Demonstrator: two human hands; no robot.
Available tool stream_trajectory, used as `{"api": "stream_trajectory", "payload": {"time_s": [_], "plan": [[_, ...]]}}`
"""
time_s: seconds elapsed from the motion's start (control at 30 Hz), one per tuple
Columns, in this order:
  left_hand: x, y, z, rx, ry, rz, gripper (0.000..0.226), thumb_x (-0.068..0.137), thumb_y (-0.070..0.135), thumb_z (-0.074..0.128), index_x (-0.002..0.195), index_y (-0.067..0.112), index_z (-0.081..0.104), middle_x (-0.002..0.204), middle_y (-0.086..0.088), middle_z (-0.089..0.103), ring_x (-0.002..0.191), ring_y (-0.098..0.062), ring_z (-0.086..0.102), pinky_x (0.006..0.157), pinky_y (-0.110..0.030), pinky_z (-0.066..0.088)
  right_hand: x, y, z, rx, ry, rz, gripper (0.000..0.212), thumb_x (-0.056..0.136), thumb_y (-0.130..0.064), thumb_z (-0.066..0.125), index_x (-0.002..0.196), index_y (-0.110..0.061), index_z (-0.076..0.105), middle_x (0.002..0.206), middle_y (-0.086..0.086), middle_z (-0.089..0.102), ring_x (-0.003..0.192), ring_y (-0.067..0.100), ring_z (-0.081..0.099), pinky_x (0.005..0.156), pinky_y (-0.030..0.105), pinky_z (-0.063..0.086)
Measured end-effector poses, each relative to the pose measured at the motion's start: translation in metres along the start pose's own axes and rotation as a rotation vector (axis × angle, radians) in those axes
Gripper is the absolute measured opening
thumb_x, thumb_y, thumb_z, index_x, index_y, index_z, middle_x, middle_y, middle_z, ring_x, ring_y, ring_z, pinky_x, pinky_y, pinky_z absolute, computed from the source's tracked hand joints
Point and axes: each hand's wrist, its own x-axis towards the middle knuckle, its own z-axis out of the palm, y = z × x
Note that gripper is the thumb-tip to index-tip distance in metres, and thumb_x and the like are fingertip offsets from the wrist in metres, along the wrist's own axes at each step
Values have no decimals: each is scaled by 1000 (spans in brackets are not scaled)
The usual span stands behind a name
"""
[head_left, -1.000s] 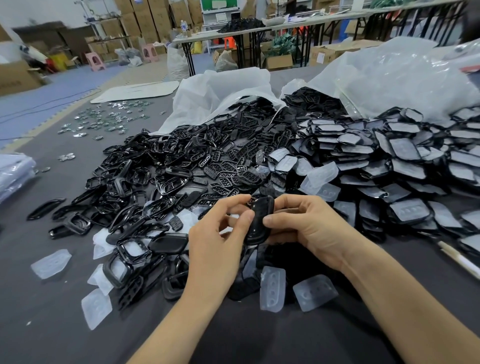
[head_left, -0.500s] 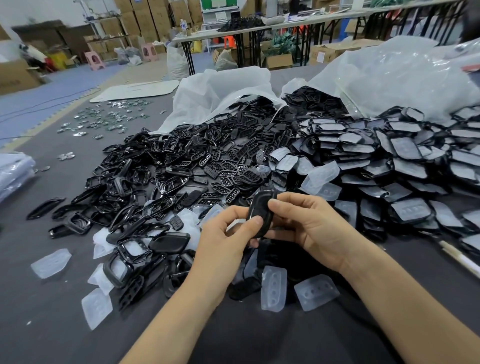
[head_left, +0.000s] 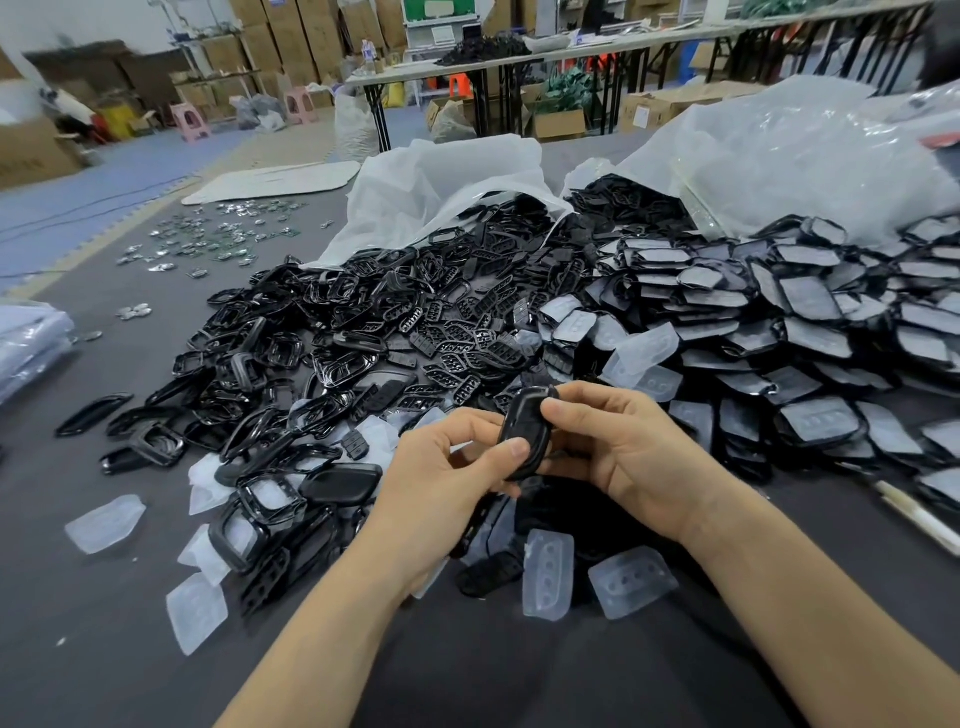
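Both hands hold one glossy black key-fob shell (head_left: 525, 427) upright above the dark table (head_left: 104, 649). My left hand (head_left: 441, 483) pinches its lower edge with thumb and curled fingers. My right hand (head_left: 618, 447) grips its upper part, thumb across the front. Below the hands lie translucent button pads (head_left: 548, 574) and a black pad (head_left: 491, 574).
A big heap of black frames and shells (head_left: 332, 358) spreads left and centre. Stacked shells with clear inserts (head_left: 779, 322) fill the right. White plastic bags (head_left: 447, 192) lie behind. Small metal parts (head_left: 218, 239) are scattered far left. A pale stick (head_left: 919, 519) lies at right.
The shell and both hands have risen slightly and shifted a little away from me; my left thumb has slid lower on the shell.
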Motion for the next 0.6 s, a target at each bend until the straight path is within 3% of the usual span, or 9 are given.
{"api": "stream_trajectory", "payload": {"time_s": [0.1,0.23,0.3,0.47,0.6], "plan": [[0,0,-2,12,-31,-6,26,85,7,66,65,21,73,87,5,72,77,-10,65,63,-19,50,-1,0,-2,-20,-39,5,14,71,-19,68,80,-8,70,84,12,69,75,23,62,75,38,58],[0,-1,-3,36,-45,9,17,81,16,68,64,21,71,84,7,71,73,-9,63,63,-19,49,0,1,-1,-18,-42,-16,11,71,-22,69,75,-13,73,84,11,71,77,23,64,71,34,58],[0,-1,-2,40,-38,34,14,76,24,68,62,21,70,84,8,70,70,-9,61,64,-19,49,-1,1,-1,19,-37,-26,6,72,-19,68,69,-15,70,82,10,70,78,21,64,69,32,57],[-1,-2,3,-18,-33,111,18,79,22,66,61,19,67,85,4,67,67,-8,57,60,-17,47,-2,2,3,108,-45,-100,16,76,-14,66,69,-12,52,74,6,61,73,16,60,67,26,53],[-2,-5,4,-29,-55,153,22,86,19,68,64,19,66,85,6,66,64,-10,57,59,-20,48,-3,0,5,52,-53,-158,20,80,-17,65,65,-13,52,69,4,62,69,16,60,68,27,51]]}}
